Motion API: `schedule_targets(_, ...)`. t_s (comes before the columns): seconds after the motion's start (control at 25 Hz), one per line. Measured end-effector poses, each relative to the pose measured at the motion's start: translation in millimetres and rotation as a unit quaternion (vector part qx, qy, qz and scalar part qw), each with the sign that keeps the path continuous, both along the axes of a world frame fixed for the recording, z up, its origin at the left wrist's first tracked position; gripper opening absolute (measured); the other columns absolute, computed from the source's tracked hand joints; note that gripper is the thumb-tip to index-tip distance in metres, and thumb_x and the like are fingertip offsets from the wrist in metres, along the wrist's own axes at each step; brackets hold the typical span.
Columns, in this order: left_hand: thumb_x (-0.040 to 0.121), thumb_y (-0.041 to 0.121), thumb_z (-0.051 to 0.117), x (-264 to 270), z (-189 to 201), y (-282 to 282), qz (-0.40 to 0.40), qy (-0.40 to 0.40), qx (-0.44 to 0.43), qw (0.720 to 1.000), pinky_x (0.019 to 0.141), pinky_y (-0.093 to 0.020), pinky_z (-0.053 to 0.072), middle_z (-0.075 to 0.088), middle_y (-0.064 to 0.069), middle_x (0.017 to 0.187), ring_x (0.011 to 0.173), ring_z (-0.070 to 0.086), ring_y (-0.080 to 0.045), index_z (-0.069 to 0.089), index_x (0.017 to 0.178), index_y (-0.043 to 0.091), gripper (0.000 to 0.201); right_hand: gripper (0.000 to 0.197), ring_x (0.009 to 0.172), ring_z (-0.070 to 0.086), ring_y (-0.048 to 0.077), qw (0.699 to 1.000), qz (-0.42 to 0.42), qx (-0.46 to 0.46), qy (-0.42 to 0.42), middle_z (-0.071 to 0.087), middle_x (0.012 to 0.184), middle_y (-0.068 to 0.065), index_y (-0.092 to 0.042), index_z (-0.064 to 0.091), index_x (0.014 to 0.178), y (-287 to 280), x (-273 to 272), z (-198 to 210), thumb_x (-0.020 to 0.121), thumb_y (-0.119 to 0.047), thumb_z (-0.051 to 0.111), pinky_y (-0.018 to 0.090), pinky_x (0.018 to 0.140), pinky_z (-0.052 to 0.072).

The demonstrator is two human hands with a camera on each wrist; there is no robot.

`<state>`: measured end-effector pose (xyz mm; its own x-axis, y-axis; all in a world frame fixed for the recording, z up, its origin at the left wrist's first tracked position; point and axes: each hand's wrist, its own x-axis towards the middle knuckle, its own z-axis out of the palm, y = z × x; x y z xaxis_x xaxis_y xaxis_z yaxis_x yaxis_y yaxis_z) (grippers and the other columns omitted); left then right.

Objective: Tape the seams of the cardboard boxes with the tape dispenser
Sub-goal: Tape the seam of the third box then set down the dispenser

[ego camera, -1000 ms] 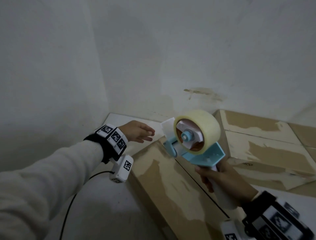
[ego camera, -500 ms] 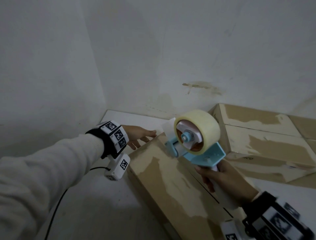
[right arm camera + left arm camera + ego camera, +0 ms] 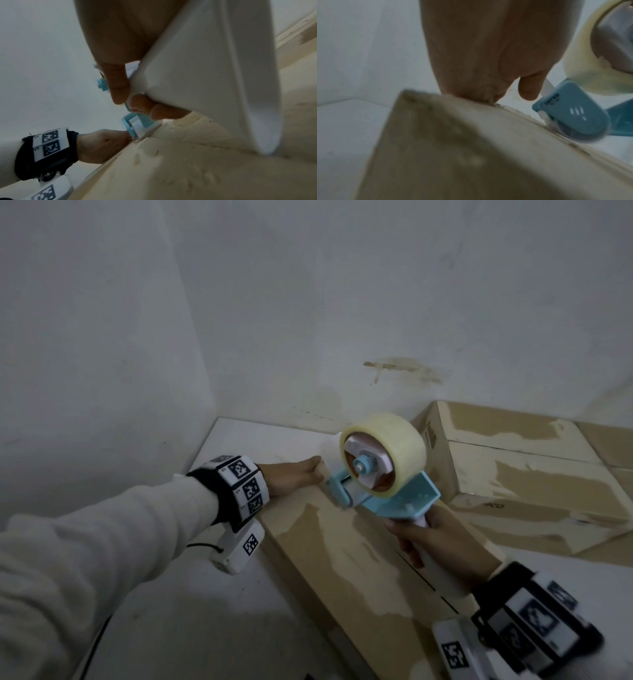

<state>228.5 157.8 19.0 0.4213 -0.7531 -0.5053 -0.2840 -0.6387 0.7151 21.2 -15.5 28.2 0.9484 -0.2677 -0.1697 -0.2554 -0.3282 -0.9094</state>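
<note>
Head view: two closed cardboard boxes lie on a white counter in a wall corner; what they hold cannot be seen. The near box has pale torn patches on its brown top and a dark seam running its length. The far box, beyond the near box, is patched likewise. The tape dispenser, light blue with a white handle and a cream roll, sits with its nose on the near box's far end. The right hand clenches the handle. The left hand rests on that far end, beside the nose.

Left wrist view: the left hand presses the box's edge; whether its fingers are curled cannot be told. The dispenser's blue guard touches the box top.

Right wrist view: the fingers wrap the white handle.
</note>
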Motion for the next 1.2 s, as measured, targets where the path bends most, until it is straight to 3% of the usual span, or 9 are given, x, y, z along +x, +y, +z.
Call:
schedule_targets(0.12, 0.102, 0.032, 0.026, -6.9, -8.0, 9.5, -0.015, -0.039, 0.014, 0.999, 0.115, -0.026, 0.012, 0.008, 0.0, 0.158, 0.146, 0.012, -0.017, -0.004, 0.151, 0.014, 0.06, 0.052, 0.048, 0.048, 0.037, 1.0, -0.005, 0.001, 0.008, 0.057, 0.057, 0.016, 0.006, 0.059, 0.083, 5.2, 0.1, 2.4, 0.075, -0.045, 0.068, 0.039, 0.051, 0.043)
schedule_targets(0.24, 0.098, 0.043, 0.024, -15.7, -21.6, 22.4, -0.026, -0.204, 0.0, 0.979, 0.116, -0.037, 0.024, 0.006, 0.0, 0.16, 0.144, 0.023, -0.022, 0.002, 0.151, 0.017, 0.064, 0.03, 0.045, 0.043, 0.021, 0.998, -0.032, 0.044, 0.031, 0.05, 0.057, 0.014, 0.01, 0.054, 0.091, 10.4, -0.1, 3.4, 0.085, -0.017, 0.064, 0.032, 0.047, 0.037)
schedule_targets(0.28, 0.096, 0.043, 0.021, -18.6, -23.3, 24.4, -0.052, -0.257, 0.009, 0.965, 0.115, -0.039, 0.027, 0.003, -0.001, 0.16, 0.143, 0.024, -0.022, 0.004, 0.152, 0.018, 0.064, 0.022, 0.045, 0.043, 0.019, 0.997, -0.039, 0.05, 0.04, 0.049, 0.057, 0.014, 0.008, 0.055, 0.092, 11.6, 0.2, 4.8, 0.086, -0.012, 0.062, 0.031, 0.046, 0.036)
schedule_targets(0.4, 0.099, 0.035, 0.023, -31.6, -23.6, 24.7, -0.036, -0.282, 0.033, 0.958, 0.116, -0.038, 0.024, 0.0, 0.003, 0.16, 0.144, 0.022, -0.02, 0.006, 0.151, 0.022, 0.057, 0.001, 0.043, 0.045, 0.019, 0.996, -0.059, 0.039, 0.054, 0.051, 0.052, 0.01, -0.009, 0.06, 0.086, 16.5, 1.9, 8.0, 0.085, -0.009, 0.06, 0.03, 0.048, 0.039)
schedule_targets(0.56, 0.101, 0.035, 0.023, -41.1, -25.6, 18.2, -0.001, -0.326, 0.042, 0.945, 0.11, -0.033, 0.032, 0.015, 0.004, 0.158, 0.138, 0.033, -0.019, 0.015, 0.15, 0.023, 0.051, 0.007, 0.039, 0.047, 0.019, 0.997, -0.045, -0.022, 0.065, 0.053, 0.051, 0.012, -0.013, 0.059, 0.078, 19.3, 4.2, 15.1, 0.084, -0.012, 0.059, 0.029, 0.046, 0.041)
schedule_targets(0.92, 0.1, 0.046, 0.017, -47.9, -26.3, 10.5, 0.036, -0.327, 0.081, 0.941, 0.096, -0.035, 0.038, 0.045, -0.006, 0.139, 0.12, 0.049, -0.028, 0.016, 0.147, 0.04, 0.047, 0.013, 0.036, 0.044, 0.019, 0.993, -0.061, 0.03, 0.099, 0.049, 0.049, 0.012, -0.001, 0.056, 0.073, 9.1, -46.7, 18.3, 0.085, -0.006, 0.057, 0.026, 0.042, 0.036)
schedule_targets(1.2, 0.099, 0.047, 0.016, -46.8, -31.0, 8.5, 0.047, -0.353, 0.076, 0.931, 0.095, -0.039, 0.043, 0.055, -0.013, 0.124, 0.111, 0.055, -0.03, 0.017, 0.146, 0.042, 0.047, 0.027, 0.045, 0.052, 0.027, 0.993, -0.07, 0.061, 0.074, 0.054, 0.048, 0.015, 0.003, 0.056, 0.061, -9.4, -122.9, 2.3, 0.087, -0.001, 0.054, 0.041, 0.055, 0.047)
